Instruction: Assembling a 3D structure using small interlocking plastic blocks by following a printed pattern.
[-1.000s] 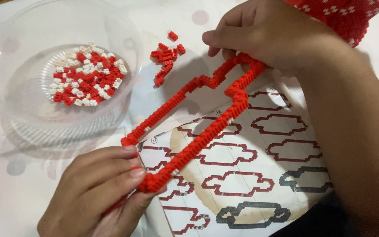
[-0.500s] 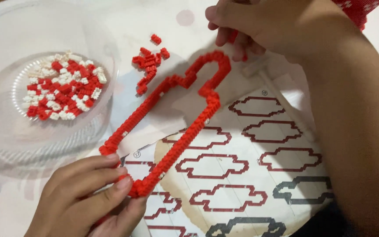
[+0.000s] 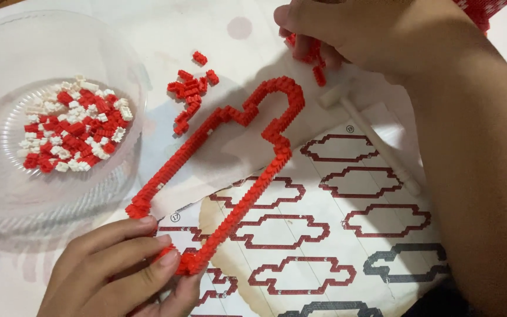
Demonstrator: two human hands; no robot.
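Lifted off the red brick outline point(image 3: 230, 170), right hand point(image 3: 347, 29) picks at loose bricks point(image 3: 315, 58).

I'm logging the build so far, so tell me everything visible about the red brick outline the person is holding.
The red brick outline is a thin, open loop of tiny interlocking bricks that look like plastic, nearly all red, with a pale one or two in its left strand. Two long strands run diagonally from lower left to a curved, notched top at upper right, enclosing bare space. It lies across the instruction sheet and the white table. The left hand pinches its lower end; the right hand is off it, at loose red bricks above.
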